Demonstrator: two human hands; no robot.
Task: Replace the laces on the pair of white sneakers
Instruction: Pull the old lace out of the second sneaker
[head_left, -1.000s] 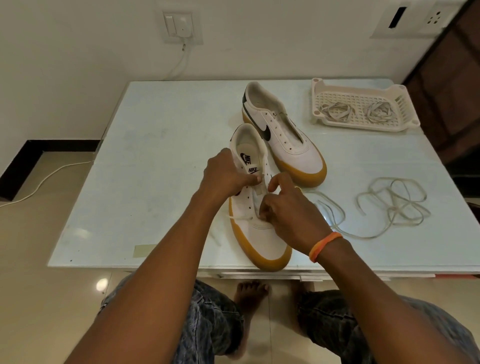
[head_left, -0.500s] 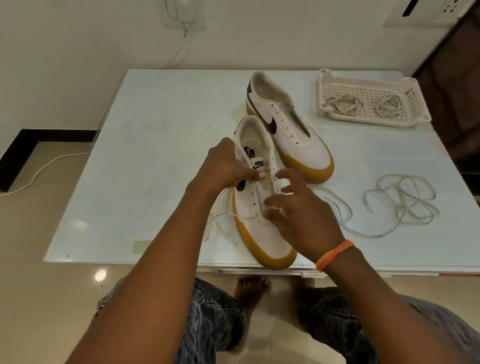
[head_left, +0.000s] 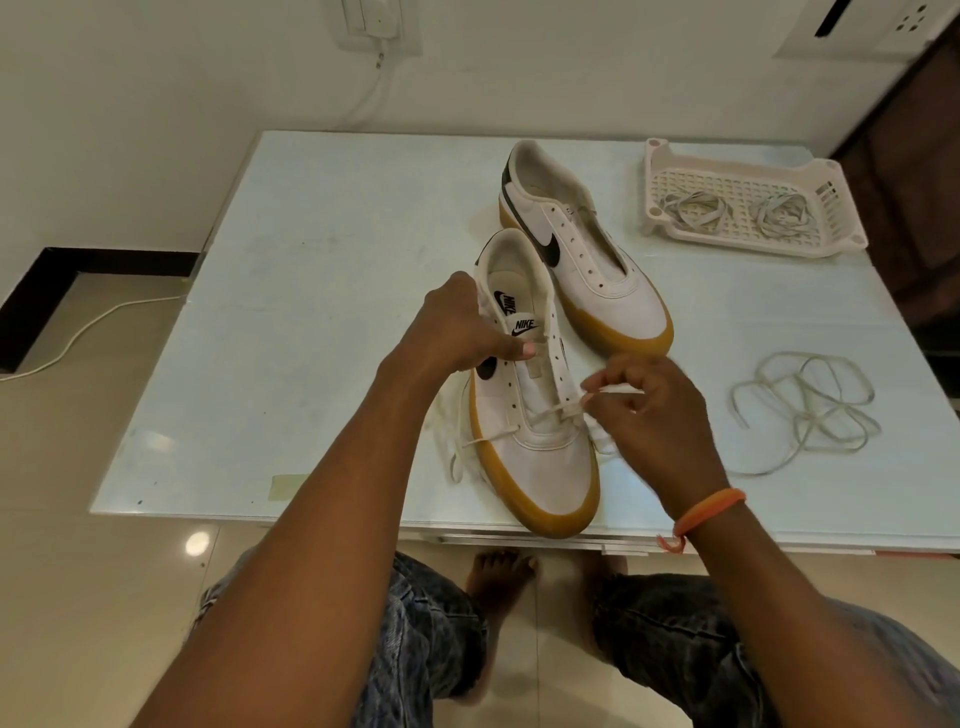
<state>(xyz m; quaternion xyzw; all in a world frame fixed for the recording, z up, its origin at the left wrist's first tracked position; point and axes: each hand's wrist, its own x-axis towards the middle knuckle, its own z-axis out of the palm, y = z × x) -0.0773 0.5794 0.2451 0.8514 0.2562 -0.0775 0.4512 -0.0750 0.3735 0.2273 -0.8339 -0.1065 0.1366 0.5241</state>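
Note:
Two white sneakers with gum soles stand on the pale table. The near sneaker (head_left: 540, 457) has a white lace (head_left: 550, 413) crossing its lowest eyelets, one end trailing off its left side. My left hand (head_left: 457, 332) grips the near sneaker's left side by the tongue, thumb pressed on the eyelet flap. My right hand (head_left: 649, 410) pinches the lace's right end and holds it out taut beside the shoe. The far sneaker (head_left: 587, 254) has bare eyelets.
A loose tangle of laces (head_left: 805, 410) lies on the table to the right. A cream plastic basket (head_left: 748, 171) at the back right holds two coiled laces. The table's front edge (head_left: 363, 519) is close to my knees. A cable (head_left: 78, 332) runs over the floor at left.
My right hand has moved right, away from the eyelets, drawing the lace through and out to the side. The left hand keeps its hold on the shoe.

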